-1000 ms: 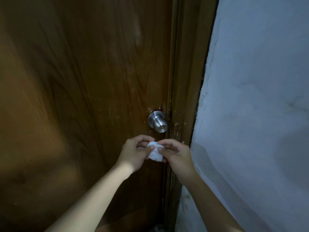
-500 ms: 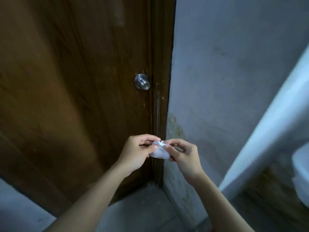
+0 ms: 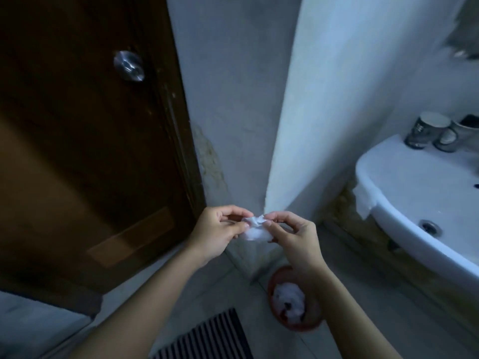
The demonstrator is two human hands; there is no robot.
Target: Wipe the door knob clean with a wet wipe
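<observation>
A round silver door knob (image 3: 129,66) sits on the dark brown wooden door (image 3: 77,141) at the upper left. A crumpled white wet wipe (image 3: 255,228) is pinched between my left hand (image 3: 220,233) and my right hand (image 3: 293,238), low in the middle of the view. Both hands are well below and to the right of the knob, in front of the grey wall corner and above the floor.
A reddish bin (image 3: 293,301) holding white crumpled paper stands on the floor below my right hand. A white washbasin (image 3: 414,198) with two cups (image 3: 425,132) juts in at the right. A striped mat (image 3: 207,338) lies at the bottom.
My view has swung right and down, away from the door; the knob slid to the upper left. The basin and bin came into view. Both hands keep holding the wipe.
</observation>
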